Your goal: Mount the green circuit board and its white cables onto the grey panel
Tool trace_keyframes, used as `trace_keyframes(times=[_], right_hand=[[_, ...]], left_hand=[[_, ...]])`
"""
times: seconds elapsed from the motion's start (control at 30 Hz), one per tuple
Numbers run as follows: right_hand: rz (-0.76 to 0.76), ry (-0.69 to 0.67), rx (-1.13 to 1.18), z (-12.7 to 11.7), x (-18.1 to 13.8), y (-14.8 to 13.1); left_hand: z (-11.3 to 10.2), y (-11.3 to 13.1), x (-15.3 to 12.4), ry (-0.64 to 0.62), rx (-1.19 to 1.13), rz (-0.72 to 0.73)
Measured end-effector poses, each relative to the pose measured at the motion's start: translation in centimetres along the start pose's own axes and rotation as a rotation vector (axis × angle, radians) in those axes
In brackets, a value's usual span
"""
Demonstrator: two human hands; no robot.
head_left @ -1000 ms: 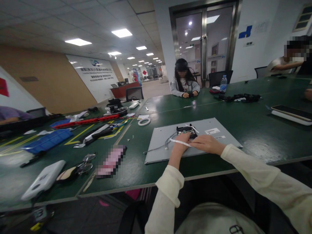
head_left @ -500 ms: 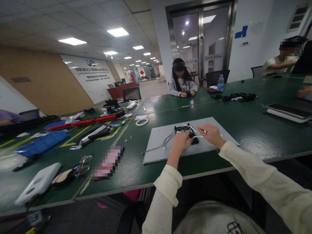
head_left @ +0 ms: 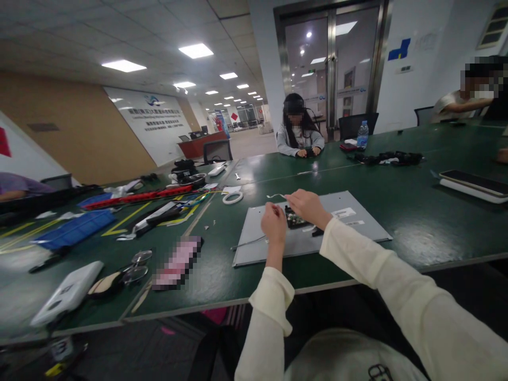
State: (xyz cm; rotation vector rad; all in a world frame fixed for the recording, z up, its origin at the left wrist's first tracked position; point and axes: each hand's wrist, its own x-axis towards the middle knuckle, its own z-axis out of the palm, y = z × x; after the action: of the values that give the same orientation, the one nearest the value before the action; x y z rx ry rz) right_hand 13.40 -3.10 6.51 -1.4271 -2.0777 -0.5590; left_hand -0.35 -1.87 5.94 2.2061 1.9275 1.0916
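A flat grey panel (head_left: pixel 337 238) lies on the green table in front of me, with a small circuit board (head_left: pixel 293 218) in a black frame on it. My right hand (head_left: pixel 308 207) is closed above the board, and a thin white strip (head_left: pixel 275 196) sticks out to the left from its fingertips. Just left of the board, my left hand (head_left: pixel 273 225) is closed in a pinch; what its fingers hold, if anything, is hidden. A thin grey cable (head_left: pixel 250 243) runs from the panel's left edge towards the left wrist. White labels (head_left: pixel 343 212) show on the panel's right part.
A roll of white tape (head_left: pixel 232 198) and a wrench (head_left: pixel 237 176) lie beyond the panel. To the left are a pink phone (head_left: pixel 178 263), glasses (head_left: pixel 137 267), a white device (head_left: pixel 67 293) and a blue tray (head_left: pixel 73 230). A person (head_left: pixel 298 132) sits across the table.
My right hand has moved left over the circuit board, uncovering the labels. The left hand has shifted left, off the board. The white strip now juts out left of the right hand.
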Motion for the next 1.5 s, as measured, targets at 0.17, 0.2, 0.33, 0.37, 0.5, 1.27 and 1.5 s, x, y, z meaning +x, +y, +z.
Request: trace_keyframes(times=[0.17,0.2,0.33,0.37,0.5,1.27,1.5], right_hand=[[-0.229,-0.322,-0.027,1.4,-1.6,-3.9],[-0.249,-0.343,-0.025,1.4,-2.0,-4.3],[-0.237,-0.364,-0.025,1.1,-2.7,-4.9],[-0.227,-0.365,-0.027,1.0,-2.6,-4.9],[-0.154,-0.33,-0.037,0.5,-2.2,-4.5],[-0.162,-0.301,-0.08,1.8,-2.3,-5.0],[-0.153,-0.31,-0.044,1.8,-2.5,-4.8]], left_hand=[[0.3,-2.5,1.5,0.106,-0.163,-0.268],[0.4,-2.8,1.6,0.096,-0.172,-0.288],[1.0,-3.4,1.7,0.034,-0.146,-0.266],[1.1,-3.4,1.6,0.019,-0.13,-0.247],[1.4,-3.5,1.6,-0.042,-0.077,-0.181],[2.0,-3.3,1.5,-0.124,0.046,0.008],[1.9,-3.3,1.4,-0.271,0.08,0.109]])
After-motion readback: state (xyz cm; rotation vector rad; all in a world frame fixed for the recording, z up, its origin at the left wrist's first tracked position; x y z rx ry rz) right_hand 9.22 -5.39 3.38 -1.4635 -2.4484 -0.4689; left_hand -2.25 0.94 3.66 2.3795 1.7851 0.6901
